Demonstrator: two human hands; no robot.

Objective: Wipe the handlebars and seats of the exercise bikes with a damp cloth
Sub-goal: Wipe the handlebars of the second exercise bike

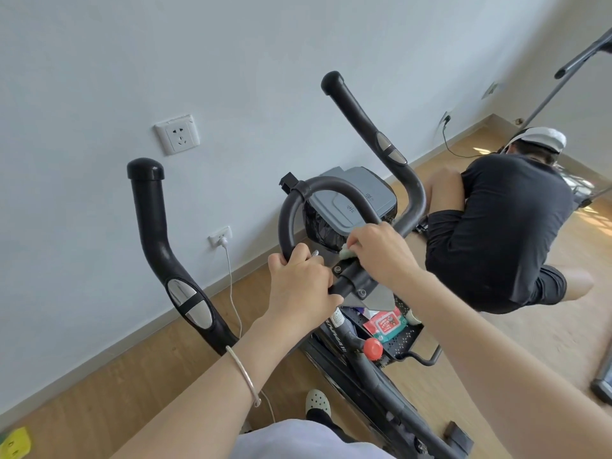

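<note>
A black exercise bike stands in front of me with tall handlebars [150, 223] rising left and right and a curved inner loop bar [291, 207] in the middle. My left hand [299, 286] grips the lower left part of that loop bar near the centre clamp. My right hand [381, 253] presses a pale green cloth [346, 252] against the right side of the loop bar; only a corner of the cloth shows under the fingers. The seat is out of sight.
A grey bin with a black bag [351, 203] stands behind the bars by the wall. A person in black [496, 226] crouches on the floor at right. The bike's tray [402, 336] holds a red wipes pack. A white cable [231, 279] hangs from a wall socket.
</note>
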